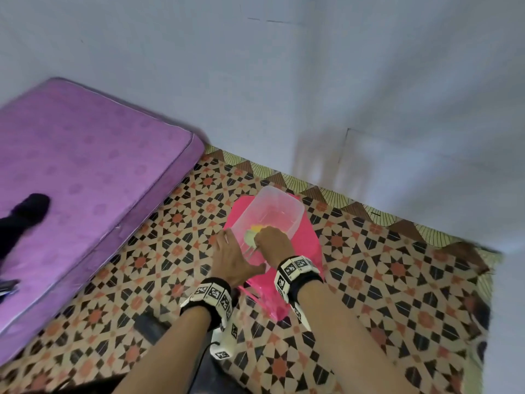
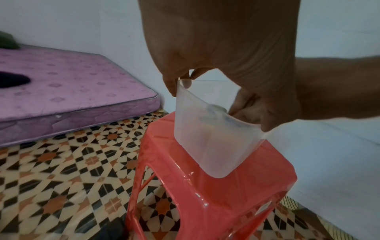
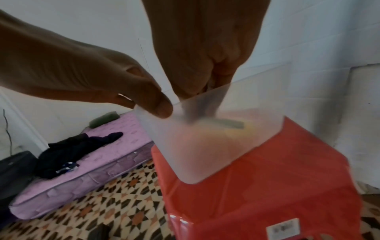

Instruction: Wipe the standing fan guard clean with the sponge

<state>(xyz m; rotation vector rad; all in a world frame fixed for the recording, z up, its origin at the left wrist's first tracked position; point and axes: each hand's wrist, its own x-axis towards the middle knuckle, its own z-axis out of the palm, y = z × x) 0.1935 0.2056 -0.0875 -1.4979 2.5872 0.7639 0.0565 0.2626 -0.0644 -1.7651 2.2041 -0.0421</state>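
Right hand fingers hidden inside tub.

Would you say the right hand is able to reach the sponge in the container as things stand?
Probably yes: the right hand is already inside the open-topped container, at the sponge; nothing covers it.

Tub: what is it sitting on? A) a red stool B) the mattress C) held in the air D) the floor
A: the tub stands on the red stool, left hand gripping its rim and right hand reaching inside.
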